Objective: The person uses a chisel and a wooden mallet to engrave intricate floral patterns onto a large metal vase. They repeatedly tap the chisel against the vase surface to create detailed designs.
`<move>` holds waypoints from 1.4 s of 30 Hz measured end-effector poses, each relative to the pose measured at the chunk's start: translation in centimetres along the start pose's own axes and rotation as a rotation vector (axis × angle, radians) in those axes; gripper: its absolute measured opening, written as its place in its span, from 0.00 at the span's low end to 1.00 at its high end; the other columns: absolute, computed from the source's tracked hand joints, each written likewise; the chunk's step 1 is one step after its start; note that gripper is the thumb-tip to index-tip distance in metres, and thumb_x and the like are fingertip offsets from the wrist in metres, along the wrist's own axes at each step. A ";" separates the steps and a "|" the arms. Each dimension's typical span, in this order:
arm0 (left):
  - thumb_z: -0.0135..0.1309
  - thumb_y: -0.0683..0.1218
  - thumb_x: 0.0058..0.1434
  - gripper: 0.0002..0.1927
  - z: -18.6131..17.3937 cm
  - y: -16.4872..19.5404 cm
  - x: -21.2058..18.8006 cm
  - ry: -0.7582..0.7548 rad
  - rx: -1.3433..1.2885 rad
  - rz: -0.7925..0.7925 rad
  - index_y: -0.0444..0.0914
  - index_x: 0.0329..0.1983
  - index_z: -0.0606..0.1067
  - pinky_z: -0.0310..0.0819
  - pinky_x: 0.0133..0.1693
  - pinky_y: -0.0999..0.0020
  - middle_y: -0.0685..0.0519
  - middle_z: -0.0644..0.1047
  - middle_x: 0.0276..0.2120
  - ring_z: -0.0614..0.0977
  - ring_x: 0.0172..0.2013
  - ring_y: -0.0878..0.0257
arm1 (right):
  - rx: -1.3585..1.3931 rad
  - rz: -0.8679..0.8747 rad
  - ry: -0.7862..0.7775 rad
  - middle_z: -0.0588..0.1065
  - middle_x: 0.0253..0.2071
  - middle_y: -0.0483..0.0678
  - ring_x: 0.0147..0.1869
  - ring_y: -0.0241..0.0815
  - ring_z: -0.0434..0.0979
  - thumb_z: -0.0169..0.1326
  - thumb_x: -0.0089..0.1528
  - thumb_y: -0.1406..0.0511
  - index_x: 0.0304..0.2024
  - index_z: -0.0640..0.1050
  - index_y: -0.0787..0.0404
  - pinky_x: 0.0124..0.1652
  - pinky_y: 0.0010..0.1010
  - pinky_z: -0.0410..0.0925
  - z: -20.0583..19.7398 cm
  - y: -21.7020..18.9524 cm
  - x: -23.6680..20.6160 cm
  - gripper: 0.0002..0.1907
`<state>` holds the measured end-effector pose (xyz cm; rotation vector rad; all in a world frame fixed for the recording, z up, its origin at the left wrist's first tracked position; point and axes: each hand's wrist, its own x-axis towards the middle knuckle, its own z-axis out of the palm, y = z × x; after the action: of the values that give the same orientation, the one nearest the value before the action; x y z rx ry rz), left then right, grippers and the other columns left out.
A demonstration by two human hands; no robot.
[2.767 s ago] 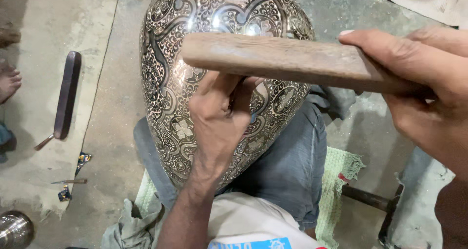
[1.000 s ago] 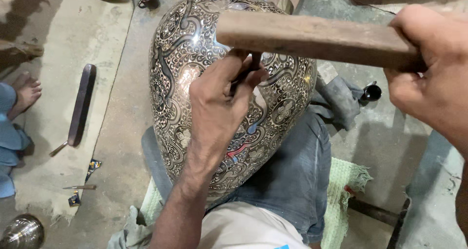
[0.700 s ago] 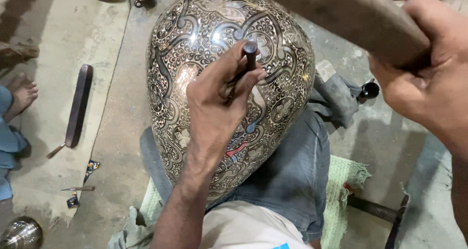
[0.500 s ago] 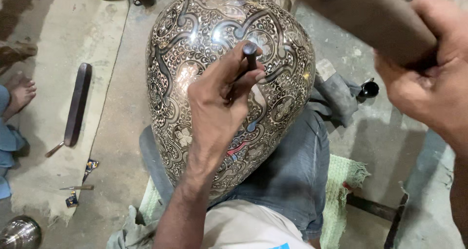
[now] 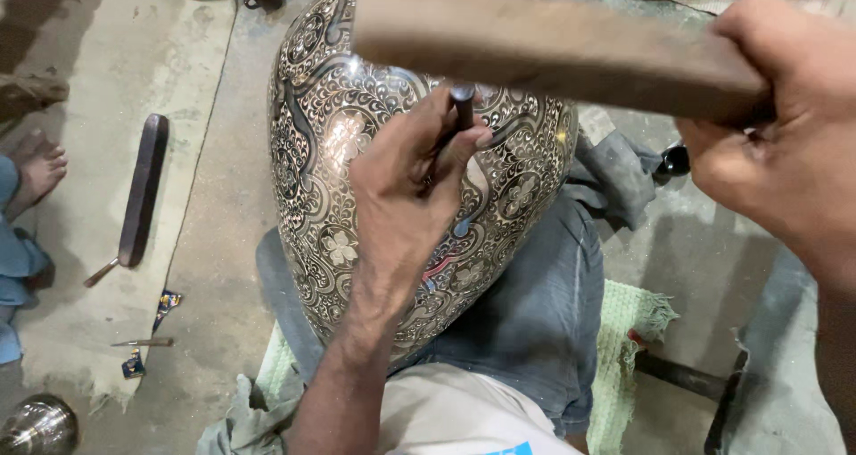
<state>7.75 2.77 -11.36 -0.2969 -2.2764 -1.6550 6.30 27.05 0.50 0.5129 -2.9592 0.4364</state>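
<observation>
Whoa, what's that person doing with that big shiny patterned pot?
A person sits on the floor with a large engraved metal vessel resting across their lap. Their left hand pinches a small dark chisel, its tip set against the patterned surface. Their right hand grips a wooden mallet held just above the chisel's top. A dark flat tool lies on the floor to the side, near someone else's bare foot.

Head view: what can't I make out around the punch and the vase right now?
- Tip of the metal punch: hidden by the left hand, so its contact with the engraved vase is unseen.
- Striking end of the wooden mallet: motion-blurred; its other end is covered by the right hand.
- Vase top: cut off by the upper edge.
- Vase base: hidden by the forearm and jeans.
- Small bits on the floor: too small to tell.
</observation>
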 end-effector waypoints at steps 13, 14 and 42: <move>0.64 0.42 0.67 0.12 0.2 0.2 -0.8 0.029 0.059 0.032 0.36 0.51 0.78 0.76 0.29 0.69 0.55 0.81 0.33 0.79 0.30 0.67 | 0.051 0.065 0.027 0.73 0.33 0.54 0.35 0.43 0.77 0.60 0.65 0.76 0.48 0.73 0.68 0.34 0.31 0.68 -0.1 -1.7 -0.5 0.10; 0.65 0.42 0.64 0.15 0.2 0.1 -0.8 0.025 0.102 -0.008 0.35 0.53 0.79 0.75 0.27 0.69 0.55 0.81 0.32 0.78 0.29 0.66 | -0.123 0.004 -0.011 0.74 0.33 0.55 0.36 0.44 0.77 0.61 0.63 0.77 0.46 0.74 0.68 0.34 0.31 0.68 -0.3 -1.7 -0.5 0.11; 0.60 0.37 0.70 0.03 1.2 -0.3 -2.3 0.110 0.092 0.134 0.36 0.44 0.77 0.80 0.36 0.70 0.53 0.83 0.37 0.83 0.36 0.66 | -0.187 -0.009 0.044 0.75 0.32 0.54 0.37 0.46 0.81 0.65 0.64 0.73 0.43 0.76 0.66 0.36 0.35 0.70 -0.6 -1.9 -2.2 0.10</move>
<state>9.60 3.84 -12.79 -0.3208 -2.1929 -1.4597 9.05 26.20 1.23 0.4882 -2.9143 0.1651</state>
